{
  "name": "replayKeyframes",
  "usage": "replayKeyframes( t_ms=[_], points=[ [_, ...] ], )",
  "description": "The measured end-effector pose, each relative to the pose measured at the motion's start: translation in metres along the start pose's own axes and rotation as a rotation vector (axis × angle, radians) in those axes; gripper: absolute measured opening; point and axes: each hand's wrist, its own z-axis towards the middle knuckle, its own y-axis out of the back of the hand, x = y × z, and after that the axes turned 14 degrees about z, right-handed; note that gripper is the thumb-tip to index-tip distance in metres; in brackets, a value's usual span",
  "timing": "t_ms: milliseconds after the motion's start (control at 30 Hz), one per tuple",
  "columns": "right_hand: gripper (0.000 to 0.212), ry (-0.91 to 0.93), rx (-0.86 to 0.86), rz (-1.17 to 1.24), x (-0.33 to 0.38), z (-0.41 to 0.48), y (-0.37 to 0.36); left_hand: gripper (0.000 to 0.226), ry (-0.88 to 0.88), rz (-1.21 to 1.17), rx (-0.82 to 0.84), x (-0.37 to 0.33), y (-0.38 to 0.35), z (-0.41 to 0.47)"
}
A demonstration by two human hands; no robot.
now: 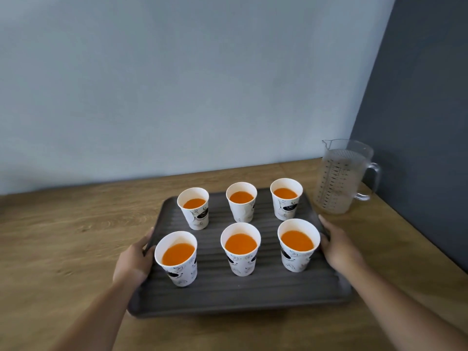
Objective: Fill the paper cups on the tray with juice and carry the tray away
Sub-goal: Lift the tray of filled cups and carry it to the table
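A dark ribbed tray [240,300] lies on the wooden table. Several white printed paper cups stand on it in two rows, each holding orange juice, such as the front middle cup [240,249] and the back left cup [193,207]. My left hand [134,259] grips the tray's left edge, thumb on the rim. My right hand [339,245] grips the right edge beside the front right cup [298,245]. The clear measuring jug [340,177] stands apart at the back right, with no juice left in it.
The wooden table [63,236] runs to a pale wall behind and a dark grey wall [425,97] on the right. The jug stands close to the tray's back right corner.
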Motion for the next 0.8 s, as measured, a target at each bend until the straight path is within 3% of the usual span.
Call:
replayKeyframes(
  t_ms=[133,433,800],
  points=[
    [0.052,0.016,-0.066,-0.134,-0.001,-0.040,0.023,0.052,-0.034,-0.009,-0.023,-0.004,0.014,-0.029],
    [0.053,0.011,-0.151,-0.193,-0.026,-0.142,0.104,0.053,-0.152,0.059,-0.029,-0.038,0.024,-0.115],
    [0.051,-0.141,-0.345,-0.224,-0.101,-0.286,0.224,0.054,-0.463,0.020,0.044,-0.116,-0.010,-0.224]
  ],
)
